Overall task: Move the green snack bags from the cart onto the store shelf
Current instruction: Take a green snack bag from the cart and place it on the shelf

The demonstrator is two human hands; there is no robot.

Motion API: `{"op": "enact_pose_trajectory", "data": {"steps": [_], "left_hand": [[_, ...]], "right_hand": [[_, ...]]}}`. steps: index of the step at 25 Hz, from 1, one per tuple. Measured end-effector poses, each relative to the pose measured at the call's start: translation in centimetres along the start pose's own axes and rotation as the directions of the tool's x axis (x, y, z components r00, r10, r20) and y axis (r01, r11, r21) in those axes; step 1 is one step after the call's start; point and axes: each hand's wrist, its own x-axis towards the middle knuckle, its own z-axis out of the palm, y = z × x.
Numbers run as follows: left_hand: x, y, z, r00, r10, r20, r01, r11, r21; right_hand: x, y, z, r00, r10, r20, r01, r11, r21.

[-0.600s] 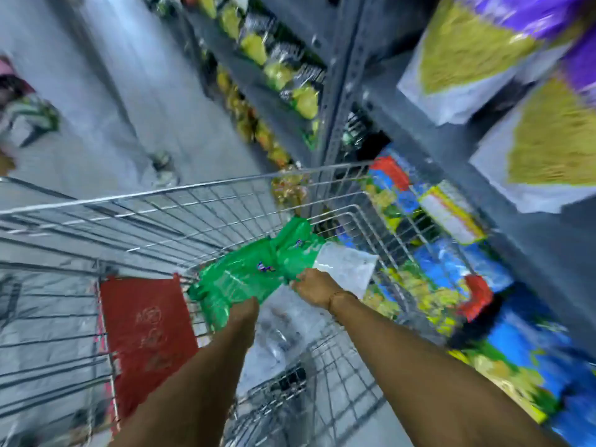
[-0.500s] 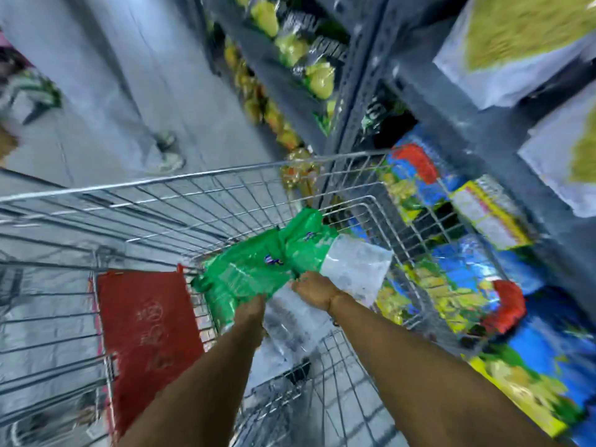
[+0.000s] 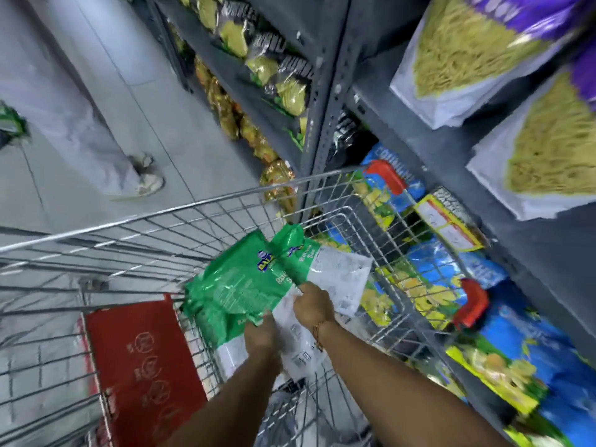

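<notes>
Both hands grip the green snack bags [image 3: 245,285] above the wire cart [image 3: 180,217]: left hand [image 3: 262,337] and right hand [image 3: 312,306] pinch their clear lower ends; glossy green tops, blue logos

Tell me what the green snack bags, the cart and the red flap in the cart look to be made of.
Green snack bags: thin glossy plastic film, judging by crinkles and glare, with clear lower parts. Cart: bare metal wire, seemingly plated, a shiny silver grid with a thicker rim. Red flap: probably rigid moulded plastic, matte, with raised round symbols. Both the left hand and right hand grip the bags.
</notes>
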Motion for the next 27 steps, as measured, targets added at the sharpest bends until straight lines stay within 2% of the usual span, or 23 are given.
{"op": "enact_pose_trajectory", "data": {"steps": [2,4,7,10,12,14,16,19,21,23,25,27], "left_hand": [[-3.2,1.1,1.0,0.988,0.136,-0.077,-0.138,0.990,-0.019],[-6.8,2.5,2.6,0.954,0.289,-0.074,-0.295,0.951,-0.089],[-10.9,4.0,4.5,0.938,0.338,-0.081,-0.348,0.919,-0.185],[-15.1,3.5,4.7,0.909,0.416,-0.007,-0.408,0.889,-0.207],[-16.3,2.8,4.1,0.828,0.556,0.072,-0.530,0.818,-0.223],[-16.9,3.2,3.7,0.736,0.674,0.062,-0.637,0.720,-0.276],[-19.1,4.5,3.6,0.605,0.794,0.056,-0.759,0.596,-0.262],[-23.1,6.4,4.3,0.351,0.920,0.174,-0.895,0.384,-0.225],[-25.4,6.5,5.3,0.193,0.936,0.295,-0.936,0.266,-0.232],[-27.9,6.4,6.9,0.030,0.916,0.401,-0.976,0.114,-0.185],[-30.9,6.4,9.9,-0.147,0.835,0.531,-0.972,-0.023,-0.233],[-33.3,6.8,14.0,-0.252,0.738,0.626,-0.933,-0.014,-0.359]], "right_hand": [[-2.3,-1.4,-3.4,0.989,-0.107,-0.105,0.111,0.993,0.033],[-5.5,-2.7,-7.4,0.939,-0.231,-0.253,0.249,0.968,0.040],[-9.5,-4.2,-11.7,0.864,-0.372,-0.338,0.365,0.927,-0.086],[-11.3,-3.0,-14.4,0.820,-0.399,-0.412,0.371,0.917,-0.148],[-11.8,-1.9,-15.9,0.825,-0.342,-0.451,0.331,0.938,-0.105],[-12.5,-1.0,-17.3,0.855,-0.298,-0.425,0.322,0.947,-0.016],[-14.0,-0.1,-19.0,0.860,-0.316,-0.401,0.386,0.916,0.107],[-16.7,2.4,-21.1,0.752,-0.276,-0.598,0.562,0.742,0.364],[-17.9,5.1,-21.3,0.647,-0.209,-0.734,0.653,0.650,0.390],[-19.1,8.5,-21.4,0.519,-0.115,-0.847,0.698,0.629,0.343],[-20.2,11.9,-22.6,0.395,-0.023,-0.918,0.730,0.615,0.299],[-20.9,14.7,-24.5,0.283,0.086,-0.955,0.725,0.633,0.272]]}}
